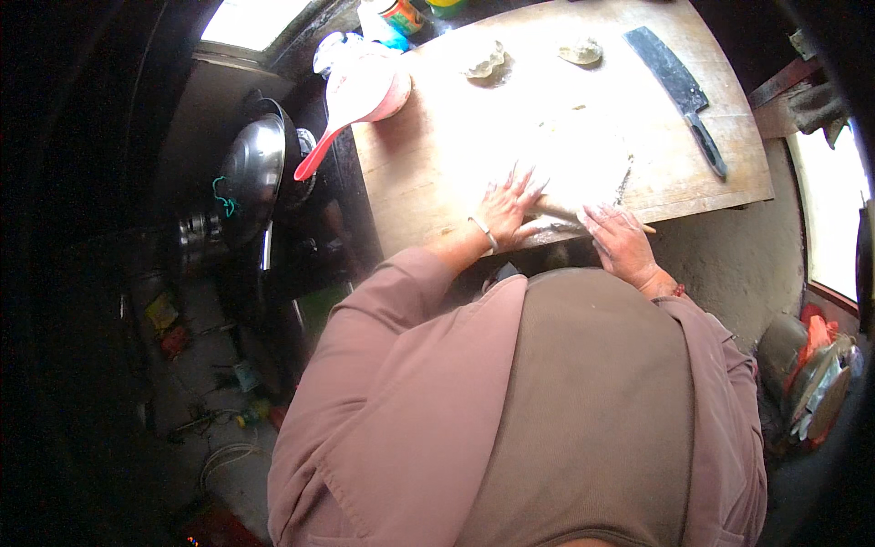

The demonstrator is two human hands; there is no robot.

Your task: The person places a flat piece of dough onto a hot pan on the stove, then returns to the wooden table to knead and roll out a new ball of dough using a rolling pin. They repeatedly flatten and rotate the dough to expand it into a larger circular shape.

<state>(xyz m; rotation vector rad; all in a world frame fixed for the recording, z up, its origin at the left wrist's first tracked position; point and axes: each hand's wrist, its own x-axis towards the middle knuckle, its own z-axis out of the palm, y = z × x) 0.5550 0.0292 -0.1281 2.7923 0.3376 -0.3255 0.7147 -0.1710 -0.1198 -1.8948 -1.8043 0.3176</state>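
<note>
A wooden rolling pin (557, 209) lies along the near edge of a wooden board (403, 171). My left hand (506, 208), fingers spread and dusted white, rests at the pin's left part. Over its right part lies my right hand (616, 239), with the pin's thin tip showing beyond it. Whether either hand grips the pin is unclear. Just past the hands is a pale, floury sheet, probably dough (588, 161), washed out by glare, so its outline is mostly lost. Two lumps, apparently dough, sit farther back, one at left (484, 60) and one at right (581, 51).
A cleaver (673, 78) lies on the board's right side, its handle towards me. At the back left corner is a pink ladle-shaped scoop (366, 89), near a can (401, 16). A metal wok lid (256, 171) stands left of the board. Bags (817, 369) are low at right.
</note>
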